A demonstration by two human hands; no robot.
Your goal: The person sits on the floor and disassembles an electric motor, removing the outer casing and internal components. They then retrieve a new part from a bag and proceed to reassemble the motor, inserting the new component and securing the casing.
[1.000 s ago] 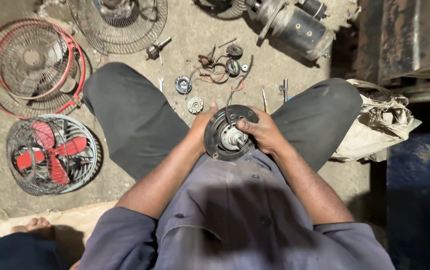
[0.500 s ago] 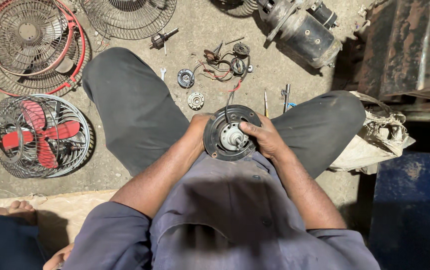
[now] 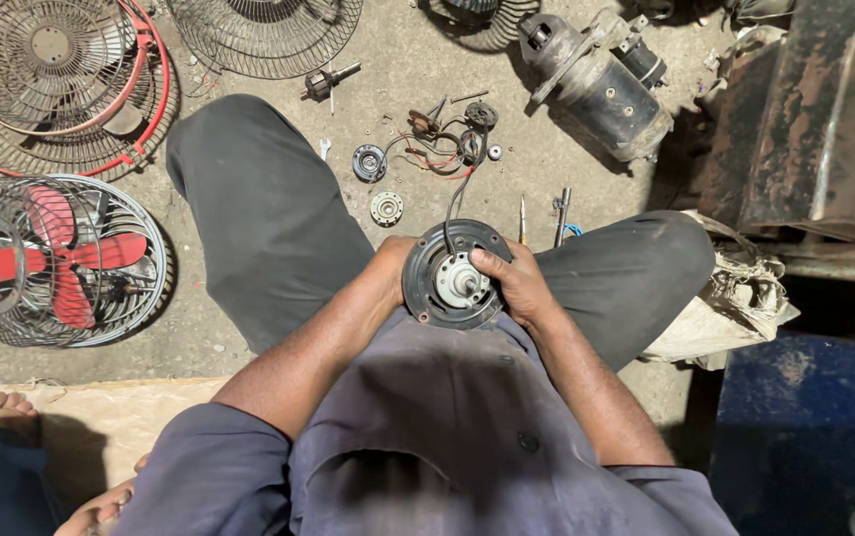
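Head view showed both hands, left (image 3: 388, 273) and right (image 3: 512, 283), clasping a round black motor housing (image 3: 452, 288) over the lap, fingers closed on its rim, apparently steadying it face-up, small parts (image 3: 386, 207) lying on the floor (image 3: 249, 109) ahead.
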